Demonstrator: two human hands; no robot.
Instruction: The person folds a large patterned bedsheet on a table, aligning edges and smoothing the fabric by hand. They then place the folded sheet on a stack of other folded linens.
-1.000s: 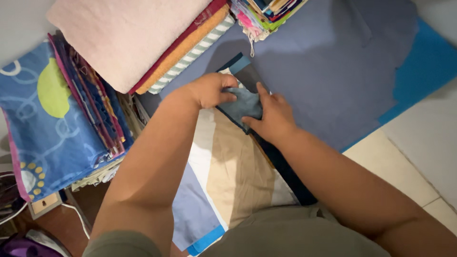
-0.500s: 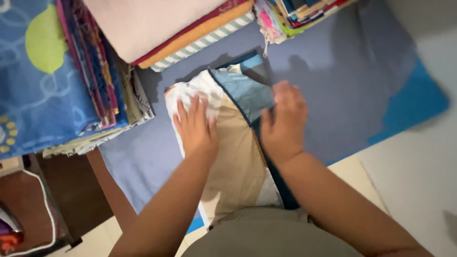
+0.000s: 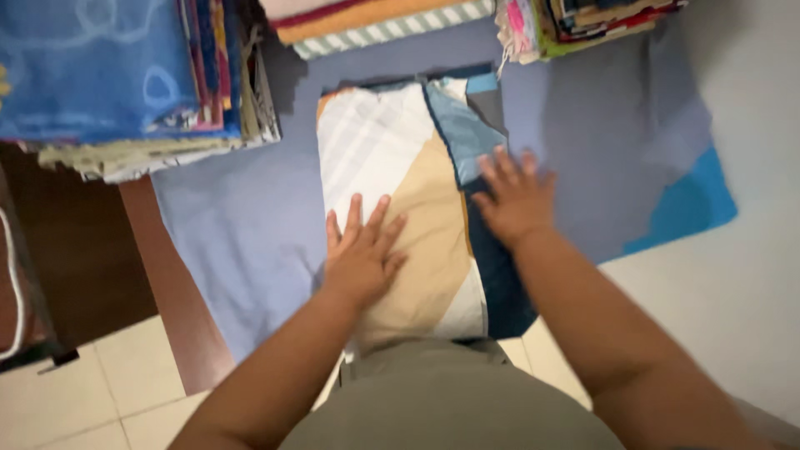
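Observation:
A folded cloth (image 3: 392,158) in white, tan and blue patches lies flat on a grey-blue sheet (image 3: 242,225). My left hand (image 3: 360,254) rests flat on its tan part with the fingers spread. My right hand (image 3: 517,196) presses flat on the cloth's dark blue right edge, fingers apart. Neither hand holds anything.
A stack of blue patterned fabrics (image 3: 125,75) sits at the upper left. Folded towels (image 3: 383,21) lie at the top, and a pile of colourful cloths (image 3: 583,21) at the top right. A brown wooden edge (image 3: 175,308) and tiled floor (image 3: 75,392) are at the lower left.
Both hands slid back along the cloth towards me and now lie flat on it. The cloth looks more spread out and smoother, and the view has shifted so the stacks sit higher.

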